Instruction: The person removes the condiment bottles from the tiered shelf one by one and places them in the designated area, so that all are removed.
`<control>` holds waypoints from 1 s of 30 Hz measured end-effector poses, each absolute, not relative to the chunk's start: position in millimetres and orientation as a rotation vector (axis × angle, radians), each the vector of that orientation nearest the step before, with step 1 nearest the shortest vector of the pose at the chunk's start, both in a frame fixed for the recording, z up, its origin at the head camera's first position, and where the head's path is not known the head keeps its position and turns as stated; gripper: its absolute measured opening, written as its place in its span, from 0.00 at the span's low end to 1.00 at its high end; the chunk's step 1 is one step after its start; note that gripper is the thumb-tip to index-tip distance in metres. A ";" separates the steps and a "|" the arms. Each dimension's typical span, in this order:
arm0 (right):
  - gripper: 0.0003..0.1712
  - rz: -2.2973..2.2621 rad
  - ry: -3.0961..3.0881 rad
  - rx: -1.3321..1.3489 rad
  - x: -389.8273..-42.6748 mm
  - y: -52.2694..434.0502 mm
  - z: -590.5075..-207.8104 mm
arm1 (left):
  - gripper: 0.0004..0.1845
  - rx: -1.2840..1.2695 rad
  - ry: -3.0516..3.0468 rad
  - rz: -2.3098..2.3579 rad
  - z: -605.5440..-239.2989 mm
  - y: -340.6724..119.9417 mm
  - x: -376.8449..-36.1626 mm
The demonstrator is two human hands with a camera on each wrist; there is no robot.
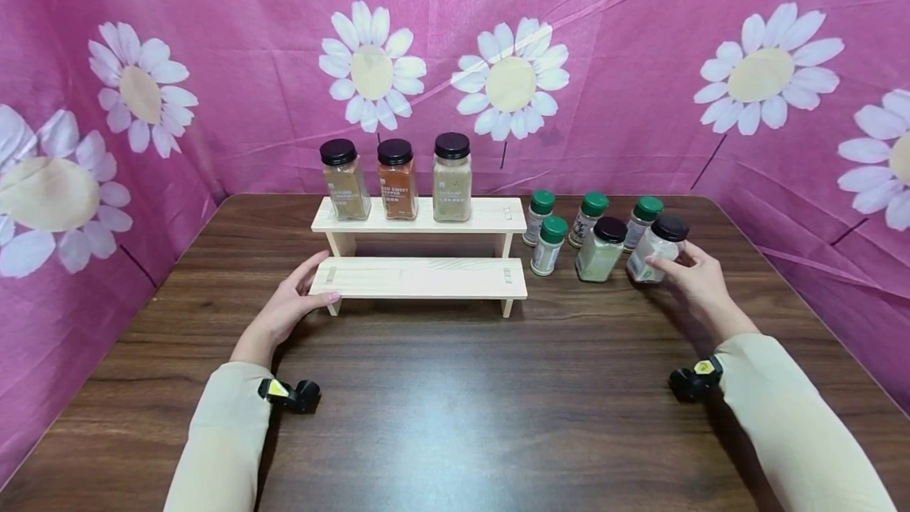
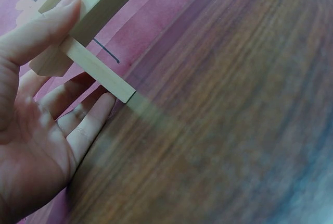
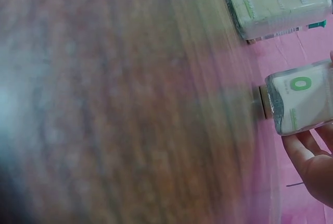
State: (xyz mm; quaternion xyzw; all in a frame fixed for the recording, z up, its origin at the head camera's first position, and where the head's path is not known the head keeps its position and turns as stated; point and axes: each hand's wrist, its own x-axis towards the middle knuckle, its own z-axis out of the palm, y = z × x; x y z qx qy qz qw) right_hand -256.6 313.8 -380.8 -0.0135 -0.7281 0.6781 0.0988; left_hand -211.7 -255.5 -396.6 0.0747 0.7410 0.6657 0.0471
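At the right, my right hand [image 1: 700, 283] grips a black-lidded spice jar [image 1: 654, 253] of white contents between thumb and fingers. In the right wrist view, fingers [image 3: 302, 151] lie against the lower side of this jar [image 3: 302, 96]; whether its base touches the table cannot be told. My left hand [image 1: 287, 306] holds the left end of a pale wooden two-tier rack [image 1: 419, 276]. The left wrist view has the thumb [image 2: 60, 18] on the rack's edge, with other fingers behind its leg [image 2: 99, 70]. Beside the held jar stands another black-lidded jar [image 1: 599, 253], filled with pale green powder.
On the upper tier stand a brown spice jar [image 1: 347, 188], a red sweet pepper jar [image 1: 398, 188] and a pale jar [image 1: 453, 184]. Several green-lidded shakers [image 1: 547, 251] stand right of the rack. Pink flowered cloth [image 1: 270, 101] hangs behind the wooden table [image 1: 455, 393].
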 end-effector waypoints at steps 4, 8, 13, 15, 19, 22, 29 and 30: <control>0.17 2.028 -2.153 -0.054 -257.6 314.2 -382.5 | 0.40 0.221 2.259 2.029 -396.2 -255.3 -211.6; 0.17 2.034 -2.155 -0.045 -257.8 314.5 -383.3 | 0.41 0.215 2.256 2.028 -396.2 -255.3 -211.8; 0.17 2.014 -2.183 -0.057 -257.7 315.5 -384.4 | 0.41 0.220 2.255 2.035 -396.7 -255.5 -212.2; 0.17 2.013 -2.193 -0.063 -257.7 316.2 -385.2 | 0.41 0.223 2.252 2.035 -396.7 -255.6 -212.4; 0.17 2.047 -2.177 -0.045 -258.4 316.7 -387.0 | 0.41 0.224 2.231 2.045 -396.2 -255.5 -212.4; 0.18 2.078 -2.153 -0.019 -259.5 316.7 -388.6 | 0.41 0.228 2.215 2.059 -395.7 -255.5 -212.6; 0.18 2.095 -2.124 -0.004 -262.9 315.8 -390.8 | 0.41 0.234 2.215 2.060 -395.3 -255.6 -212.4; 0.18 2.109 -2.108 0.001 -263.5 315.5 -391.0 | 0.41 0.234 2.219 2.057 -395.4 -255.7 -212.4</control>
